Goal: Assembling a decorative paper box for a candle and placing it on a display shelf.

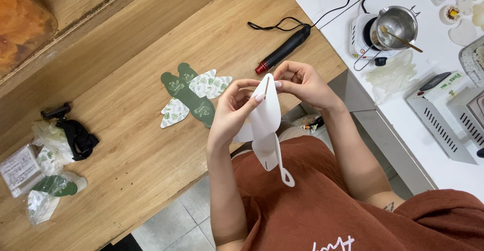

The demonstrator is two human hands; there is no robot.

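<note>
Both my hands hold a flat white card cut-out [266, 125] upright in front of my chest, its plain side toward me. My left hand [233, 110] pinches its upper left edge with thumb and fingers. My right hand [301, 82] grips the top right edge, fingers curled. A narrow tab with a loop end [286, 176] hangs down from the card over my rust-coloured shirt. On the wooden table [151, 145] just beyond my hands lies a stack of unfolded green and white leaf-patterned cut-outs [191, 97].
A black heat tool with a red tip [282, 51] and its cord lie past my hands. At right, a white counter [428, 125] carries a small hot plate with a steel pot [396, 24], a white box device [443, 115] and moulds. Plastic bags and a black strap [55, 150] sit at left.
</note>
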